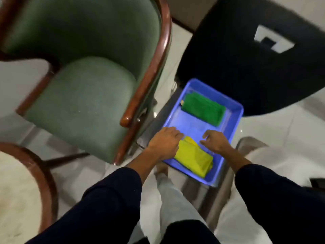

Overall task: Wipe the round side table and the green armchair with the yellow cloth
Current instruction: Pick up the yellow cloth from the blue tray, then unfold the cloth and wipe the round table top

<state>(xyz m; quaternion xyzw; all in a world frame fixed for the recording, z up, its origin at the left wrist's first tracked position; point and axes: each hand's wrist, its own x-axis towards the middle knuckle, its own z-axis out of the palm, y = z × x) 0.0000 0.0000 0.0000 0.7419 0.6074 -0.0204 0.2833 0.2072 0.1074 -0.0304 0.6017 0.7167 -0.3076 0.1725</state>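
My left hand (pixel 164 143) rests flat on the folded, fuzzy yellow cloth (pixel 194 159) in the glossy blue plastic tray (pixel 235 120), gripping nothing; my right hand (pixel 217 141) hovers just beside it, fingers loosely spread.

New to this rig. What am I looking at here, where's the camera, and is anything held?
There is no robot, just a person with a wide-angle camera on the head, looking down at their own hands. The left hand rests on the folded yellow cloth in a blue tray; the right hand hovers open beside it. Nothing is lifted yet. A green cloth lies at the tray's far end. The green armchair stands left of it, with the round side table's edge at lower left.
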